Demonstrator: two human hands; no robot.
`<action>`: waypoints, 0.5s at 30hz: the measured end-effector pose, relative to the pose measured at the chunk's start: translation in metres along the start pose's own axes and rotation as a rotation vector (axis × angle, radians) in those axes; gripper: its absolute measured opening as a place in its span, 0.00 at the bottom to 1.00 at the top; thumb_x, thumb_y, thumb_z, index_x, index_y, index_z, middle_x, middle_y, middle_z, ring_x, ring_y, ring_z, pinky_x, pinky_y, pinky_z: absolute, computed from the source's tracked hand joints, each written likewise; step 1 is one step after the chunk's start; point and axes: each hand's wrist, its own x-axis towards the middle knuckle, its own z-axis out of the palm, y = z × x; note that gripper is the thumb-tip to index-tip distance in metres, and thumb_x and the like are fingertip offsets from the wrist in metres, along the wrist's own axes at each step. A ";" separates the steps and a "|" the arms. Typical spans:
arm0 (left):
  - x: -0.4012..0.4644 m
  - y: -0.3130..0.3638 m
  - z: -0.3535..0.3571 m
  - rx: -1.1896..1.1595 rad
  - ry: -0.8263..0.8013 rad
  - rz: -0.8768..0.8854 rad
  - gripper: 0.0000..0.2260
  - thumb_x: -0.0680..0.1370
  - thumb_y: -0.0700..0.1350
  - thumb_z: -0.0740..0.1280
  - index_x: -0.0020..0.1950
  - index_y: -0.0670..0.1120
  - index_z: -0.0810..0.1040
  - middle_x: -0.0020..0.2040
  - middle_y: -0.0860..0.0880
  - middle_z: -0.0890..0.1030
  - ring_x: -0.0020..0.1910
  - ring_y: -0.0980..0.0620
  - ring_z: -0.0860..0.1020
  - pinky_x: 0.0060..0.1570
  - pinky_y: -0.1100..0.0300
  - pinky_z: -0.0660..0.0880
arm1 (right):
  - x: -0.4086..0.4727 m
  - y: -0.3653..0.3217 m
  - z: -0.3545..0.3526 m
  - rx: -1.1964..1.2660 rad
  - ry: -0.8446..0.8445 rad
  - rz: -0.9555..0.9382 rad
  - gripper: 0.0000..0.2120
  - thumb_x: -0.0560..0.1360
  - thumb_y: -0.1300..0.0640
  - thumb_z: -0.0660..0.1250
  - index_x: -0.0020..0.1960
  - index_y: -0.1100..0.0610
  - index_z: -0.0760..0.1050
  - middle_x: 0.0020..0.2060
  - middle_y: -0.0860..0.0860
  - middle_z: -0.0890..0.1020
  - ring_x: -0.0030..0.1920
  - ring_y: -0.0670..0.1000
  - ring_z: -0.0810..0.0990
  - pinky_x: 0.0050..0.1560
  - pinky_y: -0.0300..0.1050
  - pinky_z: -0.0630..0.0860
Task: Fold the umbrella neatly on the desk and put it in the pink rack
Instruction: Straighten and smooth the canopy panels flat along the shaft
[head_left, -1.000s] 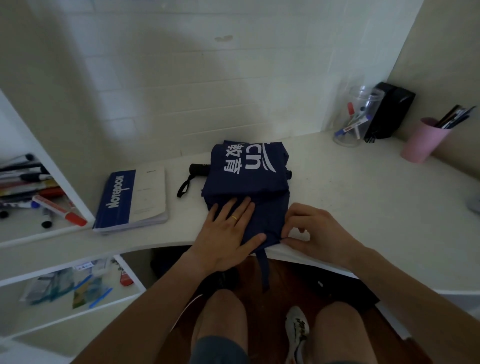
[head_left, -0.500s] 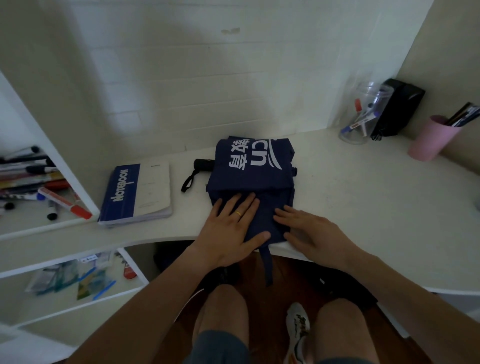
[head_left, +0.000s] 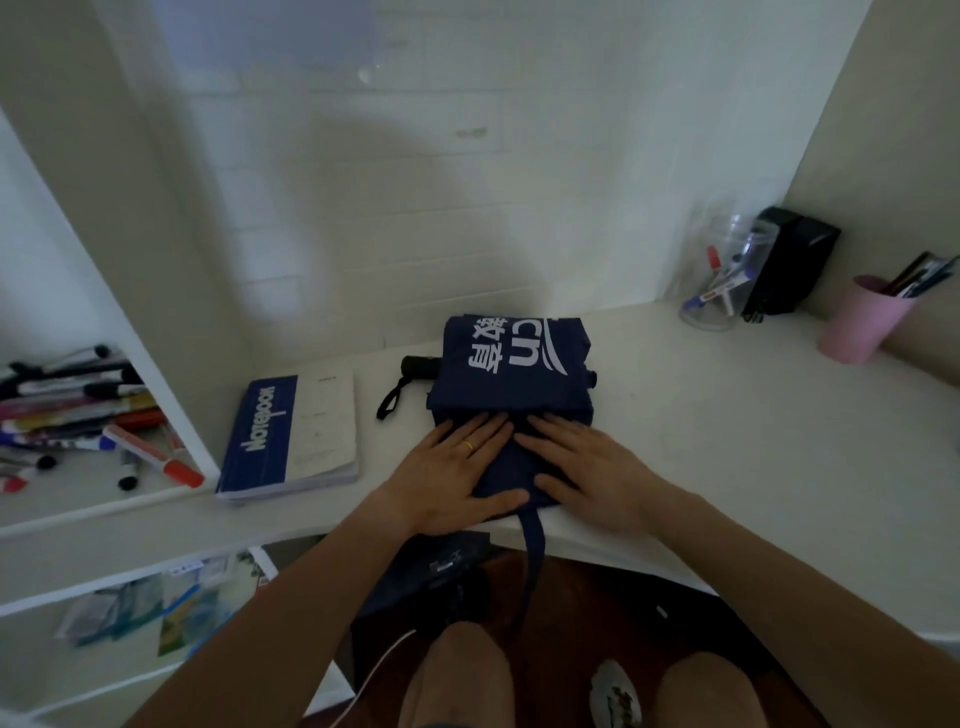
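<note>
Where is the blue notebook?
In the head view, the notebook lies flat on the white desk, left of the navy umbrella and beside the shelf of markers.

Dim, soft shadows, wide-angle edge distortion

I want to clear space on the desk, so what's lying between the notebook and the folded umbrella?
In the head view, only the umbrella's black handle and its wrist strap lie between the notebook and the umbrella; otherwise bare desk.
</note>
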 end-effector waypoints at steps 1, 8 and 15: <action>-0.001 -0.002 0.000 -0.007 -0.002 0.007 0.41 0.77 0.75 0.43 0.83 0.54 0.41 0.83 0.56 0.43 0.81 0.59 0.41 0.81 0.49 0.45 | -0.002 0.003 0.004 -0.019 -0.056 0.017 0.35 0.77 0.30 0.38 0.81 0.42 0.46 0.82 0.46 0.48 0.81 0.46 0.44 0.81 0.49 0.47; -0.022 -0.032 -0.005 0.028 -0.059 -0.002 0.43 0.76 0.76 0.47 0.82 0.55 0.36 0.81 0.57 0.37 0.78 0.61 0.36 0.79 0.56 0.37 | -0.012 0.015 0.002 -0.096 -0.179 0.063 0.37 0.73 0.25 0.35 0.77 0.36 0.30 0.79 0.42 0.33 0.78 0.42 0.31 0.78 0.45 0.35; -0.032 -0.039 -0.008 0.033 -0.065 -0.002 0.48 0.74 0.79 0.46 0.82 0.52 0.34 0.81 0.55 0.36 0.80 0.59 0.36 0.78 0.57 0.35 | -0.013 0.016 -0.011 0.030 -0.228 0.065 0.36 0.77 0.28 0.49 0.79 0.35 0.38 0.79 0.37 0.39 0.79 0.40 0.39 0.80 0.45 0.41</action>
